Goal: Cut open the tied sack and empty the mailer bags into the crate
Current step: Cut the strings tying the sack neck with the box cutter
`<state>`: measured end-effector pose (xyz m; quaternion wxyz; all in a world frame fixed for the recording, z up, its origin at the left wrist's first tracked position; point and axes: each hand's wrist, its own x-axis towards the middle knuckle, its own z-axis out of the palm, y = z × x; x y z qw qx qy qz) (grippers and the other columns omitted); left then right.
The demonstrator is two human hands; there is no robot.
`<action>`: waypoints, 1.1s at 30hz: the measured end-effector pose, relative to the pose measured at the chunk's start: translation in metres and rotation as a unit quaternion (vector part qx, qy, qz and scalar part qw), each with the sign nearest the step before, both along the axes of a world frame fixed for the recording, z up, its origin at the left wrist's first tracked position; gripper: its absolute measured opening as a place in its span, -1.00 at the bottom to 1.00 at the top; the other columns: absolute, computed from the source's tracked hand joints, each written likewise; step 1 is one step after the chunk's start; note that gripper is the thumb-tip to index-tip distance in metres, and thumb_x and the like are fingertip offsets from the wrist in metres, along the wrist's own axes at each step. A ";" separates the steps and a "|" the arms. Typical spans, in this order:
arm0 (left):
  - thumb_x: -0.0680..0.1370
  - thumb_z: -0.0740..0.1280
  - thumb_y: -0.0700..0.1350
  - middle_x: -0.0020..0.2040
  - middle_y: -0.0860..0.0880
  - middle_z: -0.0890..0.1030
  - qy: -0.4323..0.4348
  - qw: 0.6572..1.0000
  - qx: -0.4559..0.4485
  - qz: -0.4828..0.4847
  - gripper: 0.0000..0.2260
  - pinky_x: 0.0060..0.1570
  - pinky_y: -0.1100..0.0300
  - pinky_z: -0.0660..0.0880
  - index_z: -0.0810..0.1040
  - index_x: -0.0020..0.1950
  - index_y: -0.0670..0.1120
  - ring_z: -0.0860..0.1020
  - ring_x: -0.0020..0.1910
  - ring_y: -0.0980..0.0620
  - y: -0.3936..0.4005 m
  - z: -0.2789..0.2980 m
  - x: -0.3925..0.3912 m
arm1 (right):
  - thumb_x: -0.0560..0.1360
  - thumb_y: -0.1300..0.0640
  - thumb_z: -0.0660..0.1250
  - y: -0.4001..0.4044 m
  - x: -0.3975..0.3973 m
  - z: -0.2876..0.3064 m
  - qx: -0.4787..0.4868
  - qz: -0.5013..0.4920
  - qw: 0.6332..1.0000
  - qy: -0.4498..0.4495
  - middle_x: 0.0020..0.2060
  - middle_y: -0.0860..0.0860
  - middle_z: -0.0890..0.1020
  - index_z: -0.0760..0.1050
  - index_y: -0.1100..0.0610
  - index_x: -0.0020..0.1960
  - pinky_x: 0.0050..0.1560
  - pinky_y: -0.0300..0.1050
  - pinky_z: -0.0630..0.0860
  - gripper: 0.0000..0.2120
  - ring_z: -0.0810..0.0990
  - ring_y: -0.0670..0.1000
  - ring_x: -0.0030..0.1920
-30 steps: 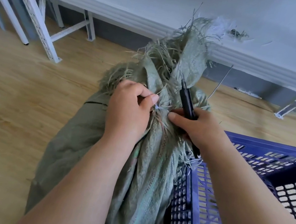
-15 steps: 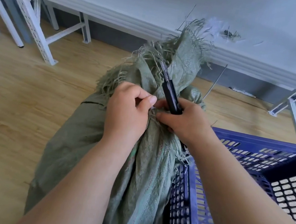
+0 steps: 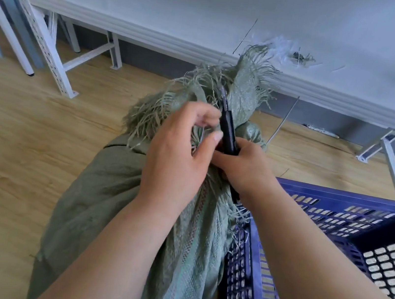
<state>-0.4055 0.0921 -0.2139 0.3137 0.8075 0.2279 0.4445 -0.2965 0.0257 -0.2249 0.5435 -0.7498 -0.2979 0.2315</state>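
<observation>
A green woven sack (image 3: 110, 202) stands on the floor, its frayed neck (image 3: 244, 89) bunched and tied at the top. My left hand (image 3: 178, 151) pinches a thin tie string at the neck between thumb and fingers. My right hand (image 3: 242, 167) grips a black utility knife (image 3: 227, 131) that points up and away, against the neck just right of my left thumb. A blue perforated crate (image 3: 337, 205) stands against the sack's right side. The mailer bags are hidden inside the sack.
A low white shelf (image 3: 184, 28) runs across the back, with string scraps (image 3: 299, 57) lying on it. White metal rack legs (image 3: 48, 53) stand at the left and right on the wooden floor (image 3: 25, 135).
My left hand has lifted from clasping the sack's neck and now pulls a thin string up. The knife has tilted more upright and moved closer to my left thumb.
</observation>
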 end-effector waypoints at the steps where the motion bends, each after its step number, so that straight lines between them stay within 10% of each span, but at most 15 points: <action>1: 0.51 0.36 -0.12 0.01 0.16 0.57 0.027 1.000 0.005 -0.010 -0.83 0.06 0.34 0.42 0.49 0.08 0.04 0.52 0.04 0.22 0.000 -0.001 0.000 | 0.39 0.22 0.47 0.000 0.000 0.000 0.011 0.005 1.000 0.025 -0.64 -0.18 0.44 0.47 0.03 -0.37 -0.56 -0.42 0.27 -0.75 0.36 -0.23 -0.60; 5: 0.49 0.40 -0.16 0.01 0.16 0.56 0.077 0.997 -0.024 0.013 -0.81 -0.03 0.25 0.46 0.50 0.03 0.06 0.54 -0.01 0.19 0.010 -0.006 -0.004 | 0.41 0.25 0.47 0.001 0.000 0.004 0.056 0.027 0.990 0.123 -0.60 -0.14 0.49 0.60 0.19 -0.13 -0.55 -0.38 0.31 -0.93 0.39 -0.19 -0.59; 14: 0.45 0.44 -0.03 -0.10 0.20 0.51 0.220 0.973 0.030 0.057 -0.86 -0.11 0.16 0.37 0.57 -0.05 0.16 0.46 0.02 0.07 0.016 -0.006 -0.012 | 0.37 0.24 0.50 -0.001 0.002 0.002 -0.002 0.014 1.000 0.006 -0.51 -0.17 0.54 0.62 0.14 -0.18 -0.46 -0.46 0.34 -0.93 0.45 -0.26 -0.52; 23: 0.42 0.40 -0.12 -0.13 0.15 0.53 0.133 0.989 -0.048 0.051 -0.89 -0.25 0.16 0.48 0.56 -0.16 0.10 0.53 -0.19 0.16 0.017 -0.022 -0.007 | 0.37 0.25 0.50 -0.004 -0.002 0.002 0.023 0.014 0.999 0.026 -0.50 -0.17 0.54 0.62 0.14 -0.16 -0.35 -0.33 0.38 -0.91 0.46 -0.19 -0.46; 33: 0.41 0.42 -0.11 -0.22 0.14 0.54 0.097 0.991 -0.060 0.071 -0.92 -0.27 0.24 0.43 0.58 -0.17 0.06 0.51 -0.29 0.16 0.021 -0.032 0.005 | 0.46 -0.25 0.25 -0.028 -0.036 -0.002 -0.058 -0.074 0.993 -0.071 -0.36 -0.06 0.54 0.46 0.05 -0.14 -0.16 0.02 0.56 -0.65 0.57 0.07 -0.25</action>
